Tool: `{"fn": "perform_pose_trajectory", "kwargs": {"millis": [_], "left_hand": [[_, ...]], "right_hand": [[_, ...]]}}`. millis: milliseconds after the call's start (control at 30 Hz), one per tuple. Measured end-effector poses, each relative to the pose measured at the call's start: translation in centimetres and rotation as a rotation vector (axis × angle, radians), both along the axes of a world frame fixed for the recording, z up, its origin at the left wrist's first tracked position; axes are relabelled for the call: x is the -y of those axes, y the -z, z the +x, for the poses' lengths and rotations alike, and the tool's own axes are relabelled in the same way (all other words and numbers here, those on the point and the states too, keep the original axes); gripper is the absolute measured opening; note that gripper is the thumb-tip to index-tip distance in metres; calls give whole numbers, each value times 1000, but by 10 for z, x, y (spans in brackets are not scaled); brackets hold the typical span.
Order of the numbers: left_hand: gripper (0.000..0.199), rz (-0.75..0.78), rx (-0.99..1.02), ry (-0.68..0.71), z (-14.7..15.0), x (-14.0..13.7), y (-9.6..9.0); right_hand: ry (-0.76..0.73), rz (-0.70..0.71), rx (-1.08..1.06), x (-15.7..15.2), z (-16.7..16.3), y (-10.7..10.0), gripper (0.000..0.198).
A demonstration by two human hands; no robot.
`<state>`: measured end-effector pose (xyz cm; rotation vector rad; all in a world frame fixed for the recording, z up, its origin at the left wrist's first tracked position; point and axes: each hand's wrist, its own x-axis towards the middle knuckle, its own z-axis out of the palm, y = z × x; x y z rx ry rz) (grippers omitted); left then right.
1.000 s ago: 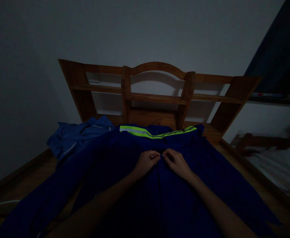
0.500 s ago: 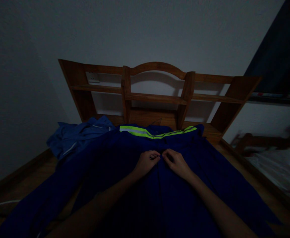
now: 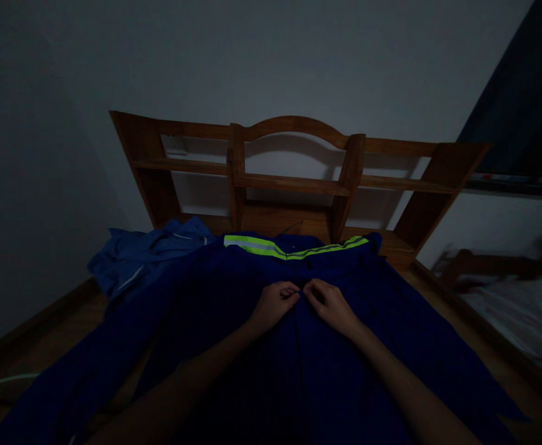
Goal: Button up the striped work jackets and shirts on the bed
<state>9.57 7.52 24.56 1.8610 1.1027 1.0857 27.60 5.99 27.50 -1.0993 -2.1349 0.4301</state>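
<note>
A dark blue jacket (image 3: 314,364) lies spread on the wooden boards (image 3: 78,321) in front of the person, its sleeves reaching out to both sides. The step in hand appears to be fine fingertip work at the top of its front seam; the next move would call for a light, steady pinch from both sides. The left hand (image 3: 273,303) and right hand (image 3: 330,303) meet there almost tip to tip, a narrow gap between them. Each has its fingers curled in toward the thumb; in this dim light one cannot tell whether cloth is caught between them. Both forearms slant inward, wrists low over the jacket. Just beyond runs a yellow-green stripe (image 3: 261,248); a lighter blue garment (image 3: 145,254) lies crumpled at the left, and a wooden shelf (image 3: 293,183) stands behind.
</note>
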Motion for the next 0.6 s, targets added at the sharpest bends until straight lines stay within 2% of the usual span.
{"fn": "perform_pose_trajectory", "kwargs": {"millis": [600], "left_hand": [[20,12,-41,-15,-1,2,-4]], "right_hand": [[6,11,3,-1,1,2,13]]}}
